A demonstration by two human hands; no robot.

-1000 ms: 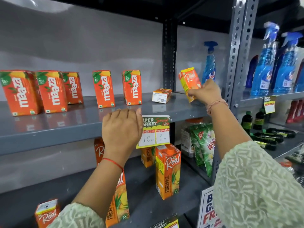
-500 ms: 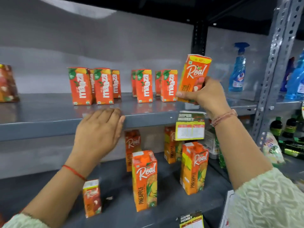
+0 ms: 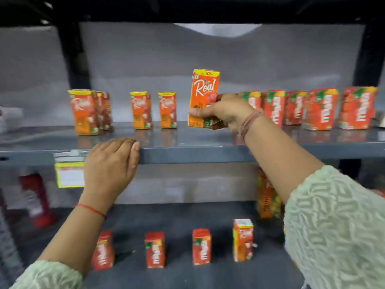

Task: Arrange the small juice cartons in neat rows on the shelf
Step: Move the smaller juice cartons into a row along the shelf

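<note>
My right hand (image 3: pixel 227 113) grips a small orange Real juice carton (image 3: pixel 205 90) upright, its base at or just above the grey upper shelf (image 3: pixel 187 151). To its left stand two Real cartons (image 3: pixel 141 110) side by side, and further left a tight group of Real cartons (image 3: pixel 85 112). A row of several red Maaza cartons (image 3: pixel 320 109) fills the shelf to the right, partly hidden behind my wrist. My left hand (image 3: pixel 112 163) rests flat on the shelf's front edge and holds nothing.
The lower shelf (image 3: pixel 183 276) carries three small Maaza cartons (image 3: pixel 155 250) and one small Real carton (image 3: pixel 242 239). A tall pineapple carton (image 3: pixel 267 197) stands behind my right forearm. A yellow price tag (image 3: pixel 68 174) hangs at the edge by my left hand. A red bottle (image 3: pixel 35 197) stands lower left.
The view has swung left along the shelf. My right hand has carried the Real carton left past the Maaza row, down toward the shelf beside the other Real cartons. My left hand slid along the edge.
</note>
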